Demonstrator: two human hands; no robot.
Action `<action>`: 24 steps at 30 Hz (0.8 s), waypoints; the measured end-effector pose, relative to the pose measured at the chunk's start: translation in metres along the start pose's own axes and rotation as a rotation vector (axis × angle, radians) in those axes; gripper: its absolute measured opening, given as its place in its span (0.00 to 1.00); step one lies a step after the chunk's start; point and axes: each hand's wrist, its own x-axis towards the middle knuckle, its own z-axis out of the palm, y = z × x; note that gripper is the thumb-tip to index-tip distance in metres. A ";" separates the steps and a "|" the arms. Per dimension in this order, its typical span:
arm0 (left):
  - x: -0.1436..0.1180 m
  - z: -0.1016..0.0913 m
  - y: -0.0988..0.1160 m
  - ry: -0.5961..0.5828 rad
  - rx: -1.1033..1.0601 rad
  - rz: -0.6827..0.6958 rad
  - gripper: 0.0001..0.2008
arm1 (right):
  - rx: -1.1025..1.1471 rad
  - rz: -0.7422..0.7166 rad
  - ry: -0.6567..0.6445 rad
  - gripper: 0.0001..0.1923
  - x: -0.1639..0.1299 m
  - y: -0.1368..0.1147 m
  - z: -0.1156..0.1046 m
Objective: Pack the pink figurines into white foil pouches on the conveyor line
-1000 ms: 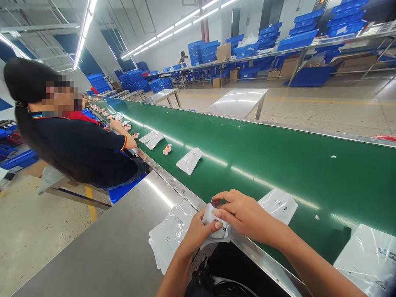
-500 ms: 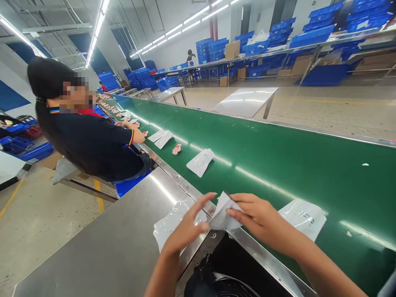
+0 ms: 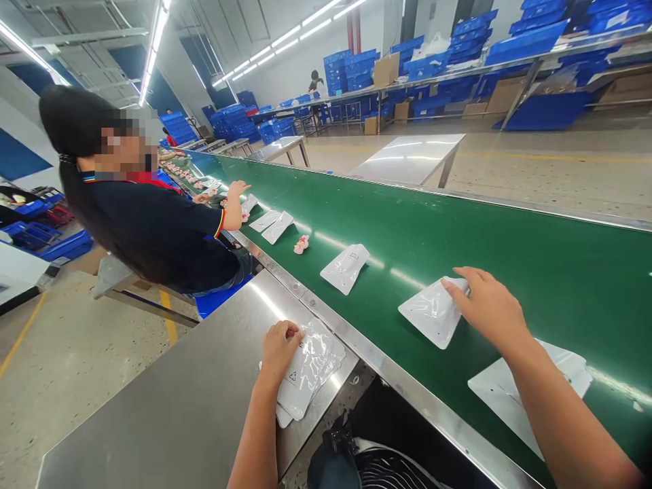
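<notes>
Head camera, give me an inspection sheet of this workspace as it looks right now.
Surface: steel bench beside a green belt.
Job's things: pouch stack on the bench; one pouch on the belt.
Clutter: more pouches and a small pink item on the belt.
Grippers: left hand rests on the stack; right hand touches the pouch's edge.
Cables: nothing seen.
Surroundings: a co-worker seated up the line, blue crates on shelves, steel tables beyond.
</notes>
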 end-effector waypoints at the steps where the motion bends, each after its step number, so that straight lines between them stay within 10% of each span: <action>1: 0.000 0.000 -0.003 0.035 -0.026 0.005 0.09 | -0.008 -0.031 0.074 0.24 -0.002 -0.001 0.000; 11: -0.001 0.001 -0.016 0.148 -0.167 -0.038 0.24 | 0.210 -0.437 0.194 0.17 -0.029 -0.064 0.015; 24: -0.025 -0.033 0.019 0.140 -0.672 0.184 0.31 | 0.610 -0.762 -0.432 0.11 -0.060 -0.173 0.043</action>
